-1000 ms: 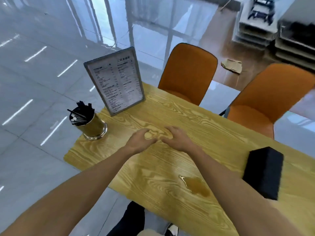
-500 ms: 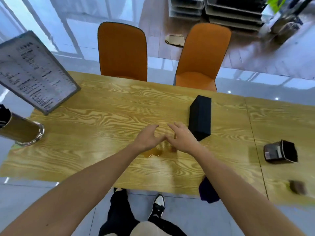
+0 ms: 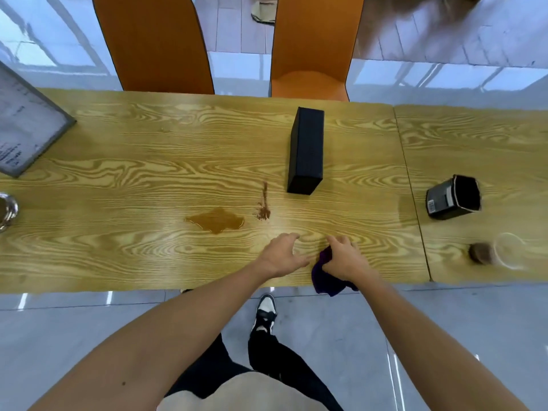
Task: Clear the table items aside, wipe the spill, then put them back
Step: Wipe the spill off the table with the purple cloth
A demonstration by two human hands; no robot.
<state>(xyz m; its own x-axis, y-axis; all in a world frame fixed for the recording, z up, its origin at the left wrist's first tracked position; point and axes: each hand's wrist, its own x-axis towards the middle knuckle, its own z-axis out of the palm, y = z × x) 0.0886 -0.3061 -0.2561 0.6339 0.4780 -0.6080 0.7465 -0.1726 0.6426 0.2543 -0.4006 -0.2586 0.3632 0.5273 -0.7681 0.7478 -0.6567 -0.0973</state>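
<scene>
Spill (image 3: 216, 221), an amber puddle, lay on the wood-grain surface (image 3: 118, 179) near its front edge, with a thin brown smear (image 3: 264, 204) just to its right. The right hand (image 3: 345, 259) closed its grip on a purple cloth (image 3: 326, 275) that hung over the front edge, well right of the puddle. The left hand (image 3: 281, 256) rested beside it, fingers loosely spread and empty, touching the wood. A black box (image 3: 305, 151) stood behind the hands, apart from the puddle. A framed menu (image 3: 23, 126) leaned at the far left; its print was too blurred to read. Part of a metal holder (image 3: 7, 210) showed at the left border. On the adjoining surface to the right, a black holder (image 3: 452, 197) lay tipped on its side, bearing a small label with what looked like a QR code, unreadable. A clear cup (image 3: 504, 255) lay near it with a brown lid-like object (image 3: 479, 253) touching it. Two orange chairs (image 3: 157, 43) stood on the far side.
</scene>
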